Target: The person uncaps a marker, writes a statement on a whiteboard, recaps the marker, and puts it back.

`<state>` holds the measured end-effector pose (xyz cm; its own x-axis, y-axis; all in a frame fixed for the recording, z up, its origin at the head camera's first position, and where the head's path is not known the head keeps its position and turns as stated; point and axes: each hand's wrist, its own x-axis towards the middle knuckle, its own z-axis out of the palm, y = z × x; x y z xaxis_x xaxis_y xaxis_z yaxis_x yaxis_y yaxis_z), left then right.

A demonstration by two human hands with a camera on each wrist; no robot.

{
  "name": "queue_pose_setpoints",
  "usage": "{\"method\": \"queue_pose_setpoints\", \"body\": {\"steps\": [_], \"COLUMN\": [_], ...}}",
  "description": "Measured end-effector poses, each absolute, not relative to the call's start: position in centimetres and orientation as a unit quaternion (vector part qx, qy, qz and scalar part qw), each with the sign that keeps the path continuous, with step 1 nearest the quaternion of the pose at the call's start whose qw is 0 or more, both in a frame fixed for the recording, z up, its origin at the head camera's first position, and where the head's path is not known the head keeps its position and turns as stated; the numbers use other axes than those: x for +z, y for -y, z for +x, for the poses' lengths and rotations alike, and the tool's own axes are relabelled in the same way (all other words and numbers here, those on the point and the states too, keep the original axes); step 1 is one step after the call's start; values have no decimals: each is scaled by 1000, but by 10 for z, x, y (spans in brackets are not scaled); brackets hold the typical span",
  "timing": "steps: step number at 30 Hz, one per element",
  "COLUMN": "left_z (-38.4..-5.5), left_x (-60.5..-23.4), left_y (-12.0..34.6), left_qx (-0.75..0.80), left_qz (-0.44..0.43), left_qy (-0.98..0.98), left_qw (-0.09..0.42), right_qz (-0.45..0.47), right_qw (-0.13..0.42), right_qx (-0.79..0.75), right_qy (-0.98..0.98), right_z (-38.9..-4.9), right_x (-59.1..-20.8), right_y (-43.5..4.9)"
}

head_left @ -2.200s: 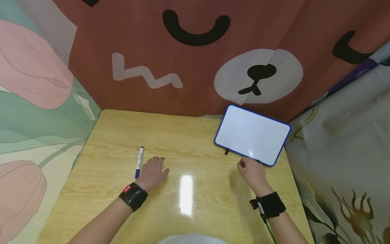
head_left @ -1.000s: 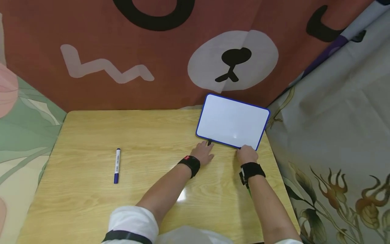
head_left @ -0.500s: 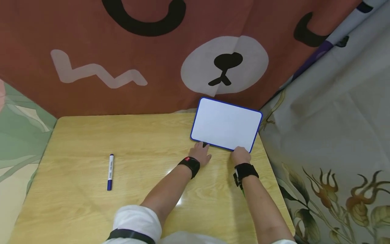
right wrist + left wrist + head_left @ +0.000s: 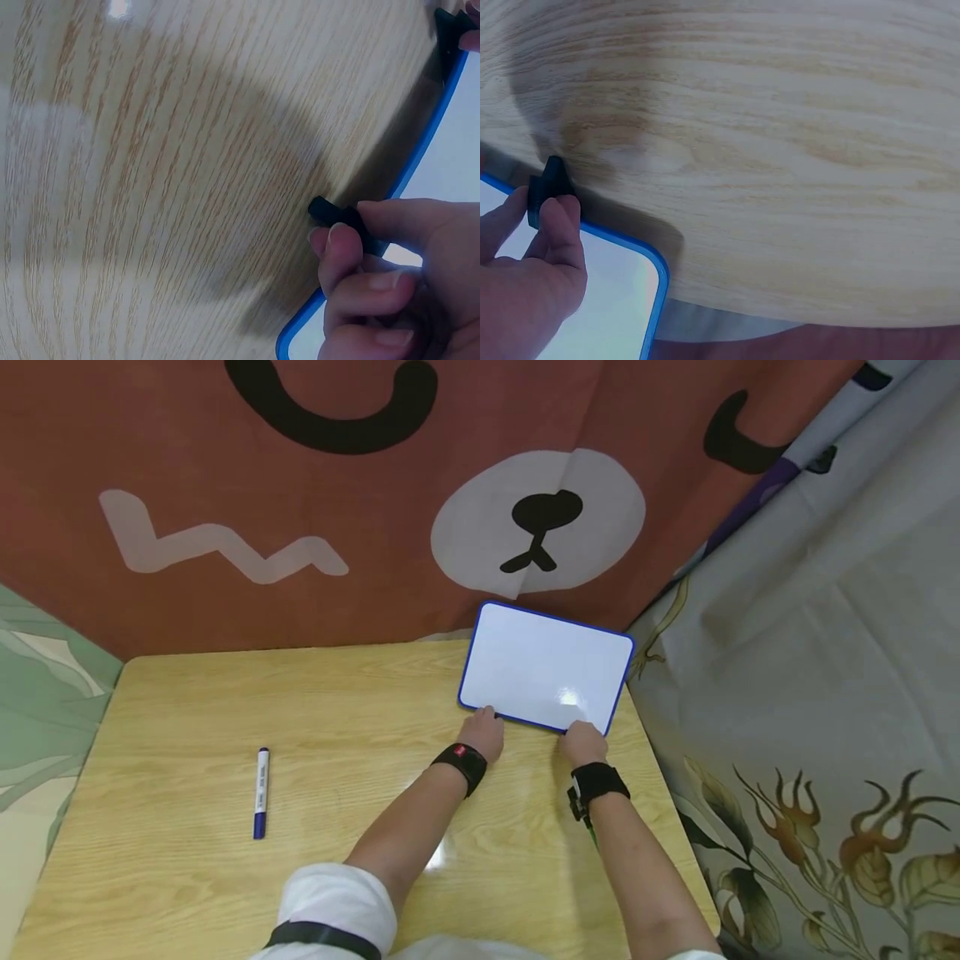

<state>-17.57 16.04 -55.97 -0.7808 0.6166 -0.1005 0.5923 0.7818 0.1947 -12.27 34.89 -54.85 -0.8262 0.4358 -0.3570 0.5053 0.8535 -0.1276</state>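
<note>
A small whiteboard [image 4: 546, 662] with a blue rim leans, slightly turned, at the back right of the table. Two black feet stick out from its near long edge. My left hand [image 4: 483, 733] pinches the left black foot [image 4: 549, 184] between thumb and fingers, plain in the left wrist view. At the other foot [image 4: 324, 211], my right hand [image 4: 583, 744] grips with thumb and index finger, the other fingers curled below. A capped marker [image 4: 260, 793], white with blue ends, lies far to the left, away from both hands.
The wood-grain table [image 4: 172, 718] ends at a brown curtain [image 4: 300, 610] with a bear print behind the board. A pale flowered curtain [image 4: 787, 693] hangs along the right edge, a green one [image 4: 45, 652] on the left.
My left hand has moved right from beside the marker to the whiteboard's left foot, and its fingers have closed on it. The right hand stays at the right foot. The view has shifted right.
</note>
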Motion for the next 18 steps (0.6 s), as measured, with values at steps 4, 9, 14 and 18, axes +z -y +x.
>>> {"method": "queue_pose_setpoints", "body": {"steps": [4,9,14,18], "left_z": [-183,-191,-194,-193], "left_x": [-566,-569,-577,-577], "left_y": [-161,-158,-155,-154], "left_qx": [87,88,73,92], "left_qz": [325,321,315,306], "left_qy": [-936,-940,-945,-948], "left_qw": [100,79,38,4], "right_qz": [231,202,198,203], "right_qw": [155,128,122,128], "right_qx": [-113,-112,-116,-122], "right_qy": [-954,-965,-965,-963], "right_z": [-122,-121,-120,-117], "right_x": [-549,-554,-552,-550], "right_y": [-350,-347,-340,-334]}}
